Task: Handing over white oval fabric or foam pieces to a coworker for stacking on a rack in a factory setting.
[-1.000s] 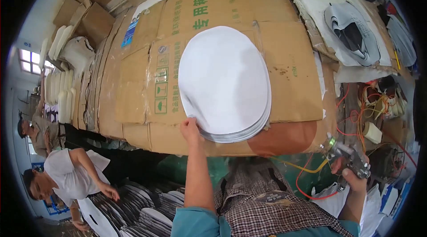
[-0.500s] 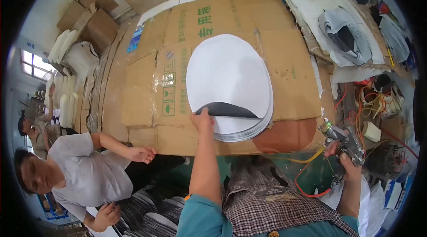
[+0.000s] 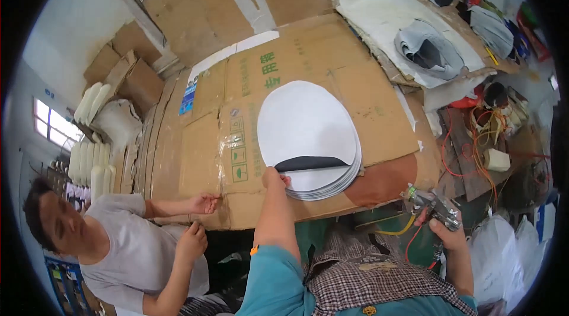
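A stack of white oval sheets (image 3: 308,121) lies on the cardboard-covered table in front of me. My left hand (image 3: 274,179) is closed on the near left edge of the top sheet, which is lifted and curled back so its dark underside (image 3: 314,163) shows. A paler sheet lies bare beneath the fold, with several more edges under it. Off the table's near right edge, my right hand (image 3: 447,233) grips a metal spray gun (image 3: 434,207) with hoses attached. The gun's nozzle points up and left, apart from the stack.
Flattened cardboard (image 3: 379,129) covers the table, with a reddish-brown stain (image 3: 385,187) right of the stack. A co-worker in a grey shirt (image 3: 133,245) stands at the left, hands near the table edge. Rolled grey material (image 3: 428,52) lies on a side bench; tangled orange hoses (image 3: 483,123) hang below.
My view has shifted, so the stack sits lower in it. The co-worker has moved closer to the table, both hands now near its edge. My grips look the same.
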The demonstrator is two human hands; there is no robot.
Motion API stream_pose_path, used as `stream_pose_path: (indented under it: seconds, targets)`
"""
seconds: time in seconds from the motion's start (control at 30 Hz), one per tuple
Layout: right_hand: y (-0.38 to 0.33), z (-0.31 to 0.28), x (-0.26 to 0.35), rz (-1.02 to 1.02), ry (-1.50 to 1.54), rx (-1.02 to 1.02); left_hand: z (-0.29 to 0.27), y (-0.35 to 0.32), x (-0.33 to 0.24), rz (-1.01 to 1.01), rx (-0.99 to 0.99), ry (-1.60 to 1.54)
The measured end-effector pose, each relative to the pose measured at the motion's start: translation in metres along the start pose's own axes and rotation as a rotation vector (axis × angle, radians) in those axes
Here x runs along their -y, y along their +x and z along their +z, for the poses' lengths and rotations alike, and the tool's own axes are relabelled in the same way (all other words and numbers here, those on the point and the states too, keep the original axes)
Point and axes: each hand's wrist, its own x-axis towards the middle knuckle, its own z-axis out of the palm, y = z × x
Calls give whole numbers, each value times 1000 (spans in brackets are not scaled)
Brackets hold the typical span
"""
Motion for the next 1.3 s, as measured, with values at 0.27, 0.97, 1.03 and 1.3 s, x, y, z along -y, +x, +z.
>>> stream_pose_path:
  seconds: [0.27, 0.97, 1.03, 1.3]
  targets:
    - [-43, 7, -11, 13, -137, 44, -16, 55, 10, 11, 228, -4]
    - [-93, -2, 24, -1, 24, -86, -162, -184, -77, 1328, 133, -215]
    - [-90, 4, 27, 12, -30, -21, -197, -182, -78, 1028, 414, -564]
    - [-82, 17, 49, 26, -194, -78, -339, -134, -43, 435, 1048, -685]
